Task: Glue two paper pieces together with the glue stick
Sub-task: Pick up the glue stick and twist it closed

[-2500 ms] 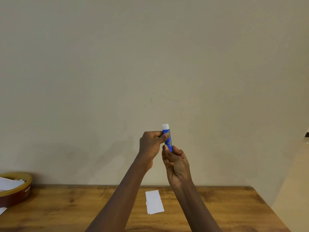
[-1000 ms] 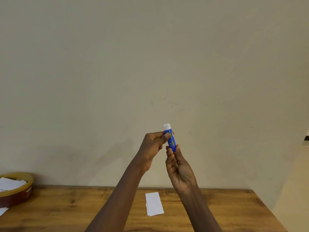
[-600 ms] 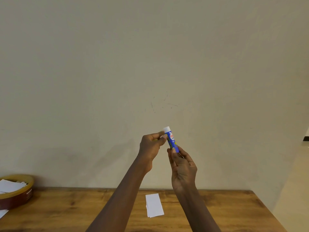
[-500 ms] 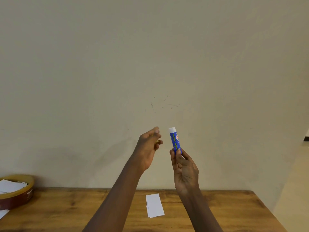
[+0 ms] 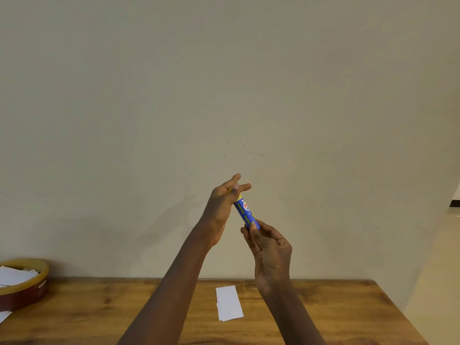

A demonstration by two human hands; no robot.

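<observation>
Blue glue stick (image 5: 245,211) pinched by right hand (image 5: 270,255); left hand (image 5: 221,207) grips top, cap seemingly hidden.

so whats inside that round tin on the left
White paper pieces sit inside the round tin, reaching up to its yellow rim. Anything beneath them is hidden by the paper and the tin's wall, and the tin's left part is cut off by the frame.

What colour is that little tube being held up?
The glue stick is blue with green stripes and a red-and-white label, seen best in the head view.
</observation>
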